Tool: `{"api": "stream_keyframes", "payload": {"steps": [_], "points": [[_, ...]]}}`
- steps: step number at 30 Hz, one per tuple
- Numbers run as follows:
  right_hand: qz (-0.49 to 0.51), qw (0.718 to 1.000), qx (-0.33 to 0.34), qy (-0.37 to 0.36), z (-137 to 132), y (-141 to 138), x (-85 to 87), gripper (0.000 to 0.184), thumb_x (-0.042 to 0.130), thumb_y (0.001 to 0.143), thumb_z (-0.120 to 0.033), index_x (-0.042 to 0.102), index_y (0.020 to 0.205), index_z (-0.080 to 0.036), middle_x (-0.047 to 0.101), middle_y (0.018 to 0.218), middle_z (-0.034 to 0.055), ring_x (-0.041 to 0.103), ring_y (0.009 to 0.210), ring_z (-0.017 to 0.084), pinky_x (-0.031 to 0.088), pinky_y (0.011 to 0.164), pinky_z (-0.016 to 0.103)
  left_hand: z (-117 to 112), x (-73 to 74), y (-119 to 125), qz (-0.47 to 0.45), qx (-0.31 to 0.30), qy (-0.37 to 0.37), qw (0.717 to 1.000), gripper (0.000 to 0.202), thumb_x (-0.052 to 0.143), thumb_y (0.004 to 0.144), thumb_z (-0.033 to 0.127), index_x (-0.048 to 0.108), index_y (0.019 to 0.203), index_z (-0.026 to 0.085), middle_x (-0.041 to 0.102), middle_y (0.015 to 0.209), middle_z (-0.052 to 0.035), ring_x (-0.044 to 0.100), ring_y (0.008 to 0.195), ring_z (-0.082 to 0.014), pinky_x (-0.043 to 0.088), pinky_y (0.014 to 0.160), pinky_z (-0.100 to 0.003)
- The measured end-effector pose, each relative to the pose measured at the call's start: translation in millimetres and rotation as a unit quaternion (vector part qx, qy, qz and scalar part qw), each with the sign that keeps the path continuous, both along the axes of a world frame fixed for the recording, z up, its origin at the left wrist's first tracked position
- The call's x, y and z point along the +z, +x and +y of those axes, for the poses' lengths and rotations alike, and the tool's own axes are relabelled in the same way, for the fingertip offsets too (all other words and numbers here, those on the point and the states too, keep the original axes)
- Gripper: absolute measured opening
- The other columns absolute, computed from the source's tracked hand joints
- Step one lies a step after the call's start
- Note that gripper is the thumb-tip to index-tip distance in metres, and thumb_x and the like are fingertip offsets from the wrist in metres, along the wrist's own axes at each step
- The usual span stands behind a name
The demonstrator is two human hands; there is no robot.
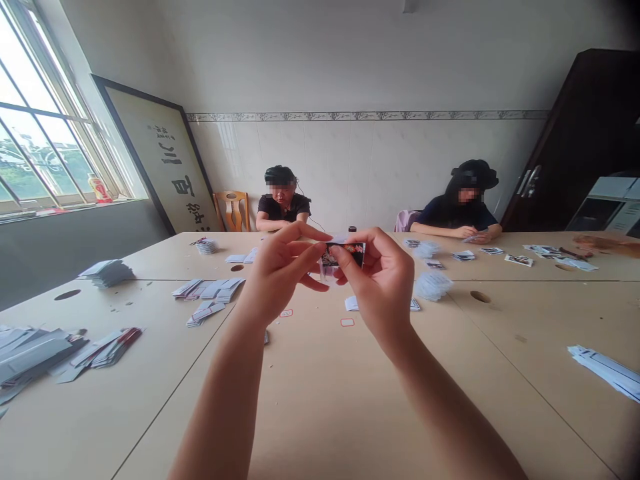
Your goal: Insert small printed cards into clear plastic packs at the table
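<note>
Above the middle of the table, my left hand and my right hand come together around a small black printed card with white and red-orange marks. My right thumb presses on the card's face, its fingers curled behind. The left thumb and fingers pinch the card's left end. Clear plastic, which looks like a small sleeve, hangs just below and behind the card; whether the card is inside it I cannot tell. Just beyond my right hand lies a pile of clear plastic sleeves. White cards lie partly hidden behind that hand.
Stacks of white paper pieces and folded strips cover the table's left side. More strips lie at right. Two people sit across the table; one handles cards at the right. Round holes pierce the tabletop.
</note>
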State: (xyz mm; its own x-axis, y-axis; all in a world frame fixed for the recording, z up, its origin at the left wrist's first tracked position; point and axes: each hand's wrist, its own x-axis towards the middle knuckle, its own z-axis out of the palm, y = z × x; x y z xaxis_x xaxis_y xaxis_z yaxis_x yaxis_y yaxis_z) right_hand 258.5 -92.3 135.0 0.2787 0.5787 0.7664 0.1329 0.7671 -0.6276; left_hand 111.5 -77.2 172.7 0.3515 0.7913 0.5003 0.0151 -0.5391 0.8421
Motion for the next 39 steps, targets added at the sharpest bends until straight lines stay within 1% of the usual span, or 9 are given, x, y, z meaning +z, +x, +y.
{"api": "stream_keyframes", "payload": {"steps": [4,7,11,13,17,21,25,31,39], "points": [[-0.001,1.000,0.005,0.006,1.0,0.4,0.0,0.014,0.072,0.086,-0.031,0.061,0.085,-0.023,0.062,0.068,-0.0035,0.061,0.053,0.012,0.052,0.048,0.026,-2.6,0.0,2.4,-0.009,0.007,0.013,1.000,0.019,0.070,0.090,0.038,0.066,0.092,0.019,0.071,0.081,-0.0017,0.070,0.069,-0.0131,0.066,0.060,-0.025],[-0.003,1.000,0.004,0.007,1.2,0.6,-0.1,0.014,0.072,0.087,-0.030,0.060,0.085,-0.023,0.062,0.070,-0.0033,0.062,0.054,0.012,0.053,0.049,0.026,-4.9,0.7,3.7,-0.009,0.010,0.017,1.000,0.018,0.069,0.090,0.037,0.065,0.094,0.019,0.072,0.082,-0.0017,0.071,0.071,-0.0132,0.067,0.062,-0.025],[-0.002,1.000,0.003,0.003,1.3,0.3,0.1,0.014,0.072,0.087,-0.031,0.061,0.085,-0.023,0.064,0.071,-0.0029,0.062,0.054,0.012,0.054,0.051,0.027,-7.0,2.1,4.2,0.009,0.028,0.024,0.999,0.019,0.068,0.091,0.038,0.064,0.097,0.021,0.069,0.074,0.0001,0.070,0.067,-0.0133,0.064,0.054,-0.022],[0.002,1.000,0.004,0.004,1.1,0.1,0.3,0.014,0.073,0.086,-0.031,0.061,0.085,-0.023,0.064,0.070,-0.0030,0.061,0.053,0.012,0.054,0.051,0.027,-7.6,2.4,4.4,0.013,0.037,0.023,0.999,0.019,0.068,0.090,0.039,0.062,0.097,0.022,0.068,0.072,0.0011,0.070,0.066,-0.0136,0.064,0.054,-0.022],[0.006,1.000,0.007,0.005,0.7,0.2,0.7,0.013,0.073,0.086,-0.030,0.062,0.085,-0.023,0.063,0.068,-0.0035,0.062,0.053,0.013,0.054,0.051,0.027,-8.2,2.1,5.2,0.005,0.033,0.027,0.999,0.021,0.068,0.091,0.038,0.060,0.101,0.022,0.070,0.076,0.0009,0.070,0.067,-0.0132,0.064,0.053,-0.022],[0.012,1.000,0.017,-0.002,0.9,0.5,1.3,0.015,0.074,0.086,-0.030,0.061,0.084,-0.023,0.065,0.070,-0.0031,0.064,0.053,0.013,0.054,0.050,0.027,-8.2,0.9,6.4,0.001,0.039,0.038,0.999,0.019,0.068,0.091,0.036,0.062,0.096,0.019,0.070,0.075,0.0001,0.068,0.063,-0.0119,0.064,0.050,-0.021],[0.014,1.000,0.022,-0.007,1.1,0.6,1.3,0.016,0.075,0.085,-0.031,0.061,0.083,-0.022,0.066,0.070,-0.0029,0.066,0.052,0.014,0.055,0.050,0.027,-9.1,-0.4,7.3,-0.011,0.056,0.051,0.997,0.016,0.069,0.090,0.032,0.062,0.092,0.018,0.070,0.075,0.0006,0.068,0.059,-0.0107,0.063,0.048,-0.021],[0.013,1.000,0.022,-0.011,2.7,0.7,1.0,0.016,0.075,0.085,-0.031,0.061,0.084,-0.022,0.066,0.069,-0.0023,0.067,0.054,0.015,0.056,0.050,0.028,-9.6,-1.5,8.2,-0.004,0.057,0.065,0.996,0.013,0.067,0.091,0.031,0.062,0.087,0.019,0.070,0.078,0.0014,0.069,0.062,-0.0105,0.066,0.053,-0.022],[0.008,1.000,0.021,-0.018,5.8,2.0,1.1,0.018,0.076,0.084,-0.032,0.061,0.083,-0.022,0.066,0.067,-0.0022,0.064,0.053,0.014,0.055,0.050,0.027,-7.7,-3.1,7.8,0.015,0.072,0.074,0.995,0.014,0.065,0.092,0.032,0.061,0.089,0.020,0.071,0.077,0.0010,0.071,0.065,-0.0115,0.066,0.056,-0.023]]}}
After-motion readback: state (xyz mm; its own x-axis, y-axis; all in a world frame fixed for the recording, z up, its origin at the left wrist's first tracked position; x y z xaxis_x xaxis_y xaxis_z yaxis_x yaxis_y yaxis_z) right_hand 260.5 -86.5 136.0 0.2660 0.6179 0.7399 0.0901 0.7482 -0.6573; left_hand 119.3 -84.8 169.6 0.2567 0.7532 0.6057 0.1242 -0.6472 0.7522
